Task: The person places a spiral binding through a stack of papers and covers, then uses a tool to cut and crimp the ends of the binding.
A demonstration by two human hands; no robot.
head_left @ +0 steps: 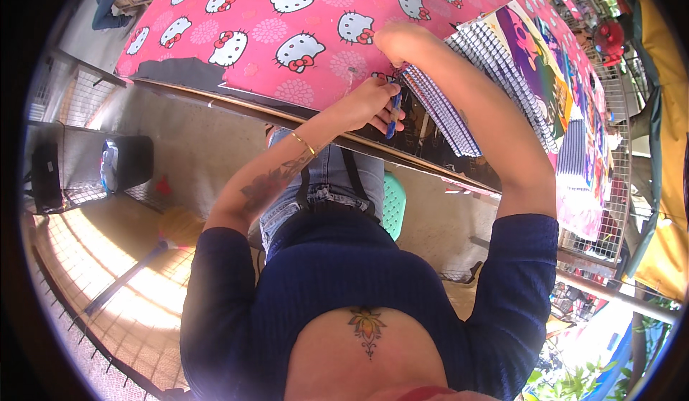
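My left hand [371,104] is closed around a slim blue-handled tool [392,122] at the table's near edge; its exact kind is too small to make out. Just beyond it, my right hand [399,44] bends down over the top end of a spiral-bound notebook stack [441,114]. The right fingers are hidden behind the hand and wrist, so what they touch does not show. The white wire coils of the stack run from beside both hands toward the table's near edge, partly under my right forearm.
More spiral-bound notebooks with colourful covers [527,49] lie to the right. A pink patterned cover [273,31] spreads over the table, torn along the near edge. Below stands a green stool [393,203]. A black chair [133,162] is at left, a wire mesh fence [619,164] at right.
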